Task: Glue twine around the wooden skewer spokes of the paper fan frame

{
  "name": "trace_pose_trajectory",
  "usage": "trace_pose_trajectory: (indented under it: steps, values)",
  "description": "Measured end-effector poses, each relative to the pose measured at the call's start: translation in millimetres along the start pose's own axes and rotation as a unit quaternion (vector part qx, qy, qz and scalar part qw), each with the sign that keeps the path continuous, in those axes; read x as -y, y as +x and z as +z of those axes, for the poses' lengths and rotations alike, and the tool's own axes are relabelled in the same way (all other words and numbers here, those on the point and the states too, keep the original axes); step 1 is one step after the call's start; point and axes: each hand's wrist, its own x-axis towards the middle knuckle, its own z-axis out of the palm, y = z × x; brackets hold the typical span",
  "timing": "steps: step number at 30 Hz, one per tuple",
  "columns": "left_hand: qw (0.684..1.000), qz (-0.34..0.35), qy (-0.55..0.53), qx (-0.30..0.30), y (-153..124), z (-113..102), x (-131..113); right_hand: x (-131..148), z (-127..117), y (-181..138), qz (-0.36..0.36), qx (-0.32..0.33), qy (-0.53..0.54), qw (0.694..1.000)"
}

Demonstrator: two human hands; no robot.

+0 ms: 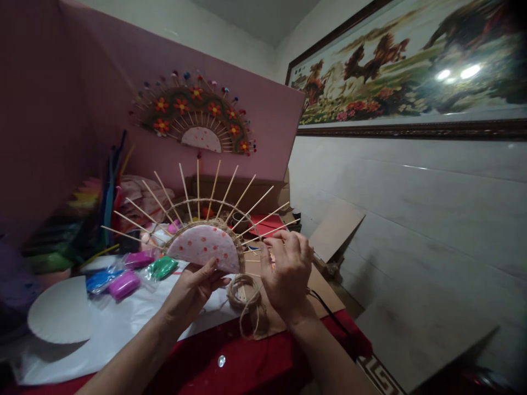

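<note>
My left hand [196, 286] grips the bottom edge of a half-round fan craft [203, 245], a pink dotted half-disc with several wooden sticks spreading upward and jute twine woven round its rim. My right hand [287, 270] is at the fan's right side, its fingers pinched around the twine between the lowest sticks. A loose coil of jute twine [244, 297] hangs under the fan, between my two hands. A finished fan [196, 116] with red flowers and beaded stick tips hangs on the pink board behind.
Bags of coloured clay [123, 284] lie on white paper [107, 329] over the red tablecloth [247, 365]. A white paper disc [60, 310] lies at the left. Pipe cleaners [112, 186] stand at the back left. Cardboard sheets [335, 229] lean at the right, below a framed horse picture [411, 66].
</note>
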Motion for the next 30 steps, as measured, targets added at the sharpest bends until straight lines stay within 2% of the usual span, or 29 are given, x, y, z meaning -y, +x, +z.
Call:
trace_pose_trajectory:
  steps: [4, 21, 30]
  values:
    - [1.0, -0.003, -0.001, 0.001, 0.1, -0.5, 1.1, 0.8, 1.7, 3.0, 0.002, 0.021, -0.016, 1.0]
    - [1.0, 0.004, 0.003, 0.011, 0.5, -3.5, 3.3, 1.4, 9.8, 1.7, 0.01, 0.01, -0.023, 1.0]
    - [1.0, 0.004, -0.002, 0.01, 3.9, -6.5, 5.5, 8.2, 0.7, 7.9, 0.039, -0.008, 0.015, 0.999]
